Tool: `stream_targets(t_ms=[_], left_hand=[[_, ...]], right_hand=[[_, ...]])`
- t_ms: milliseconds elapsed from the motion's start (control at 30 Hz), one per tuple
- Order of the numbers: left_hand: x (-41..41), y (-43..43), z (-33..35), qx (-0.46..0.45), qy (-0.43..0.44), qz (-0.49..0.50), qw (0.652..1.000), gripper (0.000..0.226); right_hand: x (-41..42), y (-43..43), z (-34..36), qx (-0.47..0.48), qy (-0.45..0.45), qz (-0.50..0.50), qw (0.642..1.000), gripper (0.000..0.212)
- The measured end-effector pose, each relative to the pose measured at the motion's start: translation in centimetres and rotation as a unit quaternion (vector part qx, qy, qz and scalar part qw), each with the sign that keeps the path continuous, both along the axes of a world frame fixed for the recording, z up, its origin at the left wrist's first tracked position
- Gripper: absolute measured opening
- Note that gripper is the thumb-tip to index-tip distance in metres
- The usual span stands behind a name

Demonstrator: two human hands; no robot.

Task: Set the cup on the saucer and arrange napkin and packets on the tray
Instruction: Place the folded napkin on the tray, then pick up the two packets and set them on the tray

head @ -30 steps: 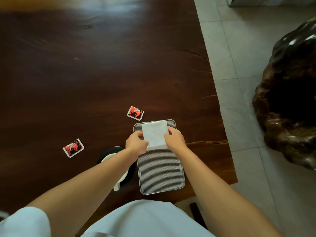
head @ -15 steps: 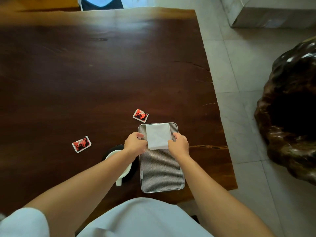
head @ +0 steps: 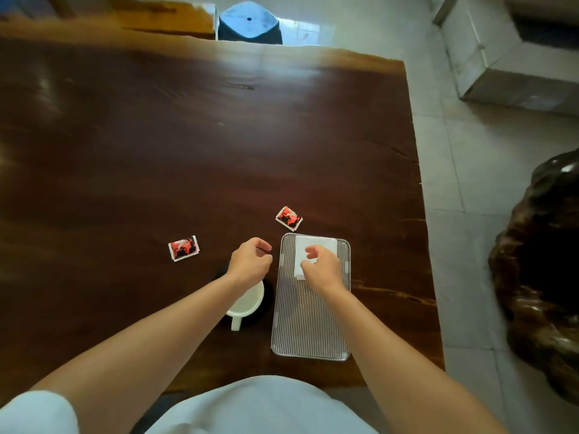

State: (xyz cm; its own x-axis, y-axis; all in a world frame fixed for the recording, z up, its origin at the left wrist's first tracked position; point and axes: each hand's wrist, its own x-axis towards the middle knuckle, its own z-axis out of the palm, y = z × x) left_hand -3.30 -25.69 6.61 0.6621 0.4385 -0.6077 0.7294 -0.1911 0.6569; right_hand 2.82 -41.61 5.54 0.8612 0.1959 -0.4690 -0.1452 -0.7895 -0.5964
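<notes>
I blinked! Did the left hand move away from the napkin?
Yes. The left hand has pulled leftward off the tray, away from the napkin.

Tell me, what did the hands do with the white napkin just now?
Both hands let go of the napkin. The left hand moved left, off the tray, to above the cup; the right hand hovers over the napkin, fingers loosely curled. The napkin stayed at the tray's far end, the cup on its saucer, both packets on the table.
</notes>
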Motion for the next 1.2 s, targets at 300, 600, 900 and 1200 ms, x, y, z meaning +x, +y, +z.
stream_targets(t_ms=[300,600,900,1200], left_hand=[[-3.4,7.3,-0.7,0.054,0.003,0.072,0.996,0.013],[-5.0,13.8,-4.0,0.191,0.083,0.043,0.977,0.021],[-5.0,15.3,-7.0,0.215,0.146,0.042,0.965,0.058],[-4.5,15.6,-8.6,0.209,0.168,0.029,0.963,0.027]], right_hand=[[2.0,6.0,0.6,-0.011,0.009,0.082,0.997,0.042],[5.5,10.3,-1.0,-0.076,0.01,0.106,0.991,0.046],[9.2,11.2,-4.2,-0.167,0.004,0.124,0.978,0.059],[10.1,11.5,-6.3,-0.168,-0.012,0.108,0.98,0.046]])
